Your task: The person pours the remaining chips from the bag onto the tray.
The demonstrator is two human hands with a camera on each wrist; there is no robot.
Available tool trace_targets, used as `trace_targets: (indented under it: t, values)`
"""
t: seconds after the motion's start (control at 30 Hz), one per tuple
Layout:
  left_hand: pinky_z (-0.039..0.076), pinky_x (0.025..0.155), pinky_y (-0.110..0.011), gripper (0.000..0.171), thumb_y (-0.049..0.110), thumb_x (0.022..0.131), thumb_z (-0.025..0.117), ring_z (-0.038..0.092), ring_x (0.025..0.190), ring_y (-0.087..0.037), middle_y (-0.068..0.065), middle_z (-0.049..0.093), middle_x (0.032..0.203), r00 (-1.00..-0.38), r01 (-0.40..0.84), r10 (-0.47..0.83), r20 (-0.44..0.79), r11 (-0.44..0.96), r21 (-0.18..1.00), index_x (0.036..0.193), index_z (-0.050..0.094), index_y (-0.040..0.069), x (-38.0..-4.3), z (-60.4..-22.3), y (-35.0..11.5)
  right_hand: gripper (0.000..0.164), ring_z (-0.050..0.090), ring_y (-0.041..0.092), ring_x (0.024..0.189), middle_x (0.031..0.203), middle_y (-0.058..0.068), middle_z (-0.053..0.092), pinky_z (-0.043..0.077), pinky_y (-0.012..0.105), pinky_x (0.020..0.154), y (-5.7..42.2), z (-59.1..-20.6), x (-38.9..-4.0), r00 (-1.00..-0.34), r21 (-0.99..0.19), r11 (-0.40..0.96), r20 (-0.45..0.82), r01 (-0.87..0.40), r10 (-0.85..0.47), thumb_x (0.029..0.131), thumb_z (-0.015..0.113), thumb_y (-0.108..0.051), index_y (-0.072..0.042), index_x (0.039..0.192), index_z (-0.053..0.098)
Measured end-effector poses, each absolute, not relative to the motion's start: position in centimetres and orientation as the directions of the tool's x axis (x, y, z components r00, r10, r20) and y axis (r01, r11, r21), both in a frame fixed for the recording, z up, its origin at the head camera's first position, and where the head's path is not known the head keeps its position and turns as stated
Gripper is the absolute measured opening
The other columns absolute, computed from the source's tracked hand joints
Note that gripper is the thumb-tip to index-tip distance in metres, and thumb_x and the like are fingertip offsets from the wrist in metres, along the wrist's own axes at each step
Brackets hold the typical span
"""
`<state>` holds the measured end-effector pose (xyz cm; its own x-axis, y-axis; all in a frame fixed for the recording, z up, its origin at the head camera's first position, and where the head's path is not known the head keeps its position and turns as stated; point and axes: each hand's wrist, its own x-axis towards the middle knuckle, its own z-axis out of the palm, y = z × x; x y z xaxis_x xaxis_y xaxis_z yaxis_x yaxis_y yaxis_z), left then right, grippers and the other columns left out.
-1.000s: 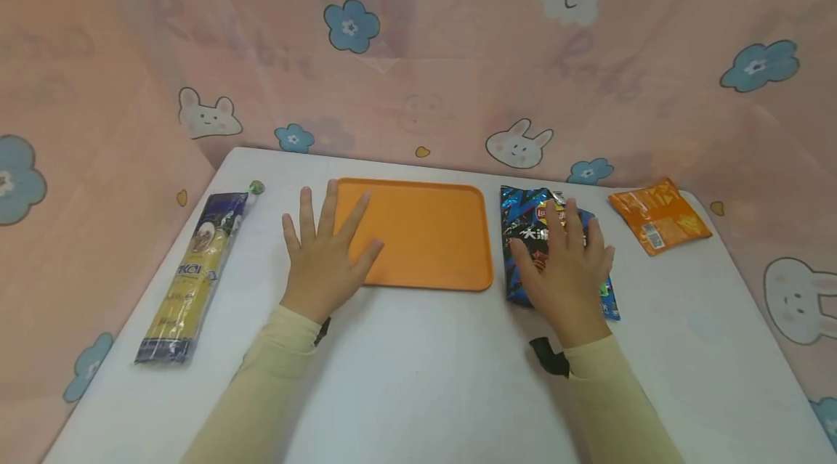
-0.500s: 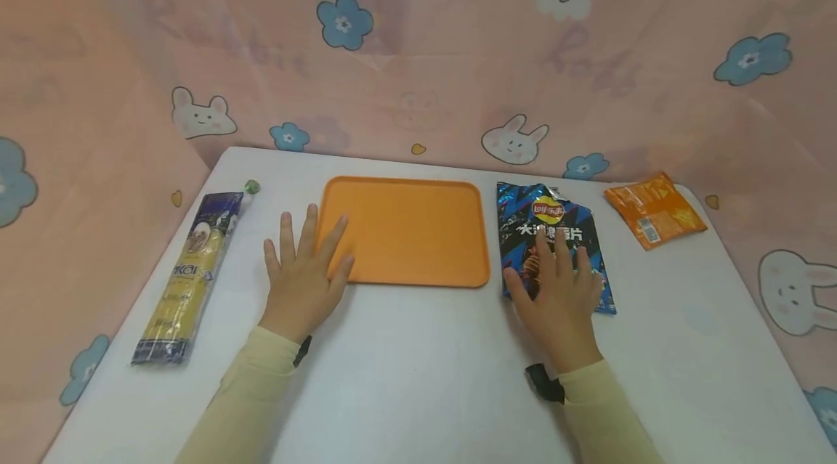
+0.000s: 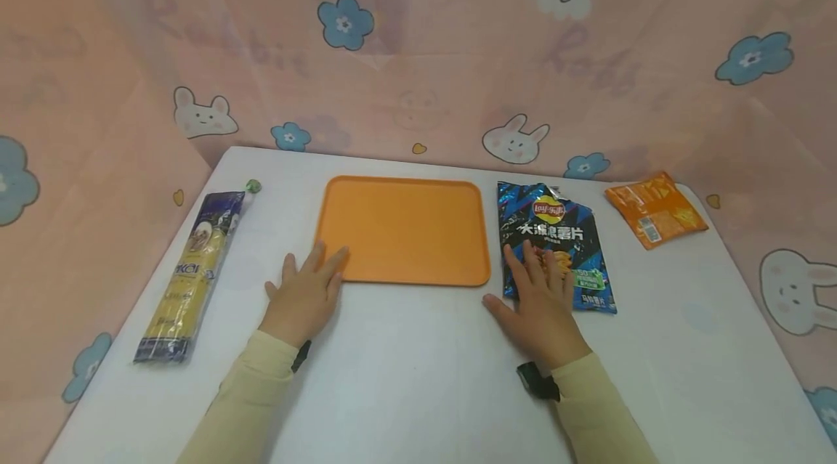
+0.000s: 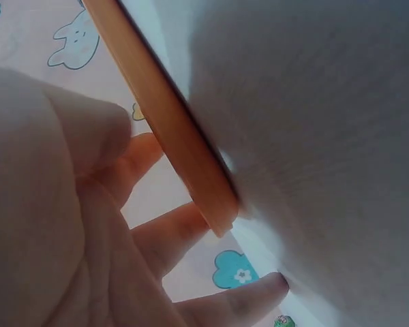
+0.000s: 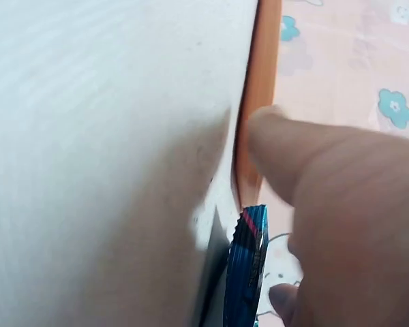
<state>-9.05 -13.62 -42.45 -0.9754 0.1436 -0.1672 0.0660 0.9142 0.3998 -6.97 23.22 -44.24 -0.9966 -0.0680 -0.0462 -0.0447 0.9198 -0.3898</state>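
My left hand (image 3: 301, 302) lies at the near left corner of an orange tray (image 3: 405, 232), fingers spread and holding nothing. In the left wrist view the fingers reach past the tray's edge (image 4: 177, 136); one fingertip appears to touch the table. My right hand (image 3: 543, 319) is over the lower left part of a blue-and-black potato chip bag (image 3: 556, 213), its fingers extended and the thumb apart. The right wrist view shows the bag's edge (image 5: 247, 266) below the thumb. Whether the right fingertips press on the bag cannot be seen clearly.
A long packet of dried noodles (image 3: 186, 275) lies at the left, with a small green round thing (image 3: 253, 186) near its top end. An orange snack bag (image 3: 656, 210) sits at the far right corner of the white table (image 3: 418, 377). A pink patterned cloth (image 3: 418, 50) rises behind.
Both hands have drawn back toward the near side and lowered. The left has also shifted left, off most of the tray, and more of the chip bag shows now. The objects keep their places.
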Motion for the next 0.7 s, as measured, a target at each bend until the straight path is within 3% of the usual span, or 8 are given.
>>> trace_targets:
  t: [0.17,0.4,0.5,0.63,0.7]
  values:
    - [0.016,0.098,-0.093,0.049,0.033,0.116,0.038,0.012,0.148,-0.068,-0.017,0.025,0.172,-0.964,0.033,0.131,-0.232,0.923,0.382,0.164,0.044,0.024,-9.4,-42.3,-13.6,0.082,-0.001,0.051,0.159,0.175,0.022,0.014,-0.007,0.078,0.116,23.3,-44.6,-7.4,-0.995,-0.378,0.924,-0.045,-0.067,-0.091,0.101,0.072,-0.043,-0.013,0.167,0.034]
    - [0.028,0.092,-0.092,0.048,0.032,0.115,0.044,0.017,0.146,-0.070,-0.021,0.030,0.168,-0.943,0.042,0.158,-0.294,0.930,0.365,0.162,0.048,0.020,-10.6,-41.5,-13.8,0.068,0.005,0.050,0.158,0.174,0.021,0.020,0.004,0.082,0.114,23.4,-45.0,-8.0,-0.996,-0.381,0.923,-0.060,-0.044,-0.072,0.104,0.069,-0.031,-0.013,0.164,0.042]
    - [0.033,0.099,-0.085,0.047,0.029,0.114,0.049,0.026,0.141,-0.071,-0.029,0.034,0.163,-0.936,0.081,0.199,-0.291,0.925,0.371,0.159,0.051,0.015,-11.2,-40.9,-13.8,0.064,0.009,0.049,0.159,0.173,0.020,0.024,0.008,0.079,0.116,23.8,-45.2,-8.1,-0.997,-0.392,0.919,-0.039,-0.048,-0.068,0.106,0.067,-0.030,-0.012,0.163,0.043]
    - [0.031,0.115,-0.071,0.044,0.025,0.111,0.057,0.046,0.134,-0.065,-0.036,0.046,0.152,-0.936,0.128,0.235,-0.261,0.920,0.370,0.149,0.060,0.004,-12.0,-40.6,-13.7,0.056,0.016,0.045,0.159,0.171,0.016,0.032,0.016,0.074,0.119,24.1,-45.5,-8.2,-1.000,-0.460,0.888,0.000,-0.027,-0.030,0.112,0.055,-0.034,-0.012,0.162,0.045]
    - [0.042,0.111,-0.063,0.041,0.024,0.108,0.063,0.063,0.121,-0.054,-0.034,0.058,0.143,-0.943,0.112,0.220,-0.251,0.917,0.382,0.141,0.067,0.000,-12.5,-40.6,-13.5,0.053,0.021,0.042,0.159,0.169,0.013,0.037,0.020,0.072,0.119,24.3,-45.6,-8.2,-1.000,-0.503,0.864,0.020,-0.003,0.009,0.115,0.046,-0.039,-0.014,0.162,0.047]
